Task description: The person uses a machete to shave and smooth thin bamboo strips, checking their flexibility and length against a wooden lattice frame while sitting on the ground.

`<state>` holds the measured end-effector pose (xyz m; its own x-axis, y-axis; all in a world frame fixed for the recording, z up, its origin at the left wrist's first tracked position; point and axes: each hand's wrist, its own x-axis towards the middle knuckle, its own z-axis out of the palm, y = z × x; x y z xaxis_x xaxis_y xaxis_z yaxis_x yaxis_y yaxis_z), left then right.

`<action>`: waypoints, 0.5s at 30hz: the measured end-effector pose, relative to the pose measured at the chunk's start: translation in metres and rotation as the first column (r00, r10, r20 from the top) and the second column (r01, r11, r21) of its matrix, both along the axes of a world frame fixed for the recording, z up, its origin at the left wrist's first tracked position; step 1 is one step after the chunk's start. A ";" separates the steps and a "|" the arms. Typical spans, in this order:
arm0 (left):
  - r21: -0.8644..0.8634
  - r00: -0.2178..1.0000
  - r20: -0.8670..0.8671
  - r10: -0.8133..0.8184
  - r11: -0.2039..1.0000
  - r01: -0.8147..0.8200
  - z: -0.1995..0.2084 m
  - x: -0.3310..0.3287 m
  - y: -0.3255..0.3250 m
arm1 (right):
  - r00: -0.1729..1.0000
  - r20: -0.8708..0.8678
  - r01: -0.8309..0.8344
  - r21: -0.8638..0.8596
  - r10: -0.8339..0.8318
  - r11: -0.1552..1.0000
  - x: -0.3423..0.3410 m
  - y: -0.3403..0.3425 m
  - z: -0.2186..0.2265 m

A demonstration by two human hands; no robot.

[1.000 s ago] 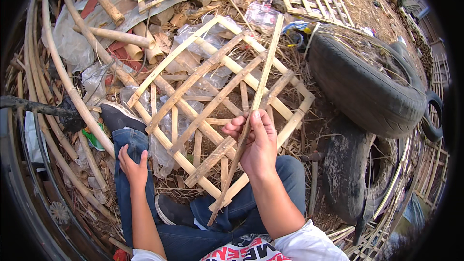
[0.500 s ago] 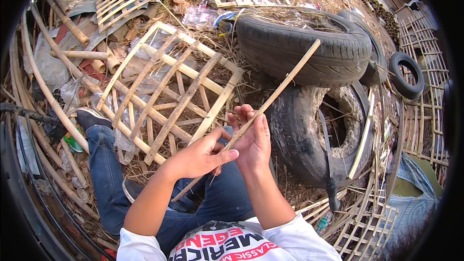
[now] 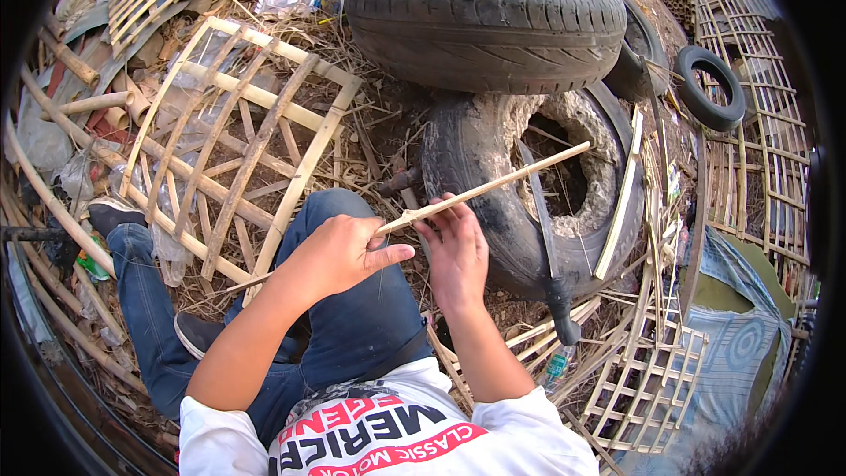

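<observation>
A long, thin bamboo strip [image 3: 502, 180] runs from beside my left forearm up to the right, over the tyre opening. My left hand [image 3: 339, 251] is closed around it near a rough node. Close by, my right hand [image 3: 456, 251] has its fingers curled against the same strip, palm turned up; part of its grip is hidden. A knife [image 3: 544, 227] with a dark handle leans against the rubble-filled tyre [image 3: 476, 181], blade upward. To the left lies a bamboo lattice frame [image 3: 304, 178] of crossed slats.
Another tyre [image 3: 485, 35] rests above the filled one, and a smaller tyre [image 3: 710, 88] lies farther right. A pale bamboo slat [image 3: 621, 198] leans on the filled tyre. Small lattice [image 3: 648, 388] and blue cloth [image 3: 736, 348] lie at lower right. Bamboo poles [image 3: 66, 203] crowd the left.
The view has shifted right, so the scene sits farther left. The bamboo strip has tilted flatter, its far end dropping toward the tyre opening. My right hand has turned and lies lower along it.
</observation>
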<state>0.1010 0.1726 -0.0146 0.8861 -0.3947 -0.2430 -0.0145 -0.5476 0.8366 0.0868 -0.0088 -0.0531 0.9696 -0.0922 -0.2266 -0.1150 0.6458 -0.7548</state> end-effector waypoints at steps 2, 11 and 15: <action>0.019 0.999 0.021 -0.034 0.999 0.034 0.000 0.006 -0.010 | 0.992 0.123 0.093 -0.495 -0.037 0.864 -0.034 -0.047 0.011; 0.158 0.983 -0.051 -0.179 0.970 0.185 -0.013 0.021 -0.044 | 0.896 -0.373 -0.440 -0.813 -0.240 -0.381 -0.120 -0.215 0.034; 0.207 0.972 -0.051 -0.230 0.950 0.236 -0.027 0.025 -0.055 | 0.912 -0.366 -0.402 -0.890 -0.187 -0.217 -0.120 -0.238 0.012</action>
<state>0.1261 0.1180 -0.0414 0.7679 -0.5266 -0.3647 -0.1421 -0.6952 0.7046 -0.0335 -0.2464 -0.0407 0.9013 -0.3782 -0.2112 -0.4297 -0.8418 -0.3267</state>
